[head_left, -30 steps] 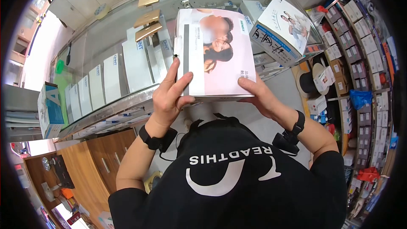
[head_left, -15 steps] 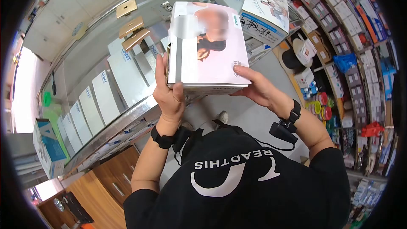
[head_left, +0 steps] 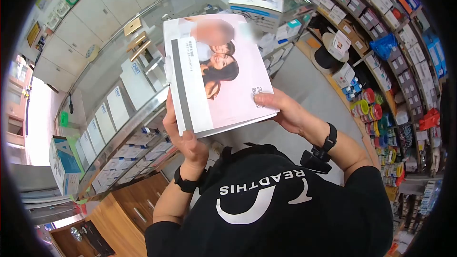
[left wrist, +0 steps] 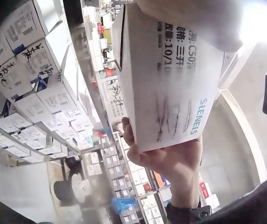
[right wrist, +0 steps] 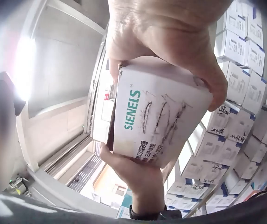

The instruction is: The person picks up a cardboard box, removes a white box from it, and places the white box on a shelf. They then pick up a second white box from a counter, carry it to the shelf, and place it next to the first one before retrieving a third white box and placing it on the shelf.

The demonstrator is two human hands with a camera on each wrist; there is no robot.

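Between both hands is a white and pink cardboard box (head_left: 240,97) with a photo of people on its top. My left hand (head_left: 184,139) grips its near left corner, thumb at the near edge and fingers along the side. At the near right corner my right hand (head_left: 291,113) holds it, thumb on top and the other fingers hidden underneath. One side of the box (right wrist: 164,107), with green SIENELS lettering and black pen marks, faces the right wrist view. The left wrist view shows that marked side too, with the right hand (left wrist: 171,163) under its far end.
A glass counter (head_left: 143,109) on the left holds a row of white boxes (head_left: 116,100) and gold switch plates (head_left: 138,43). Another photo-printed box (head_left: 257,2) stands on its far end. Packed shelves (head_left: 381,43) line the right, and a wooden cabinet (head_left: 128,204) stands lower left.
The box has come closer to the body and turned slightly. My left hand has shifted from spread fingers at the corner to a grip along the side. The head view has swung.
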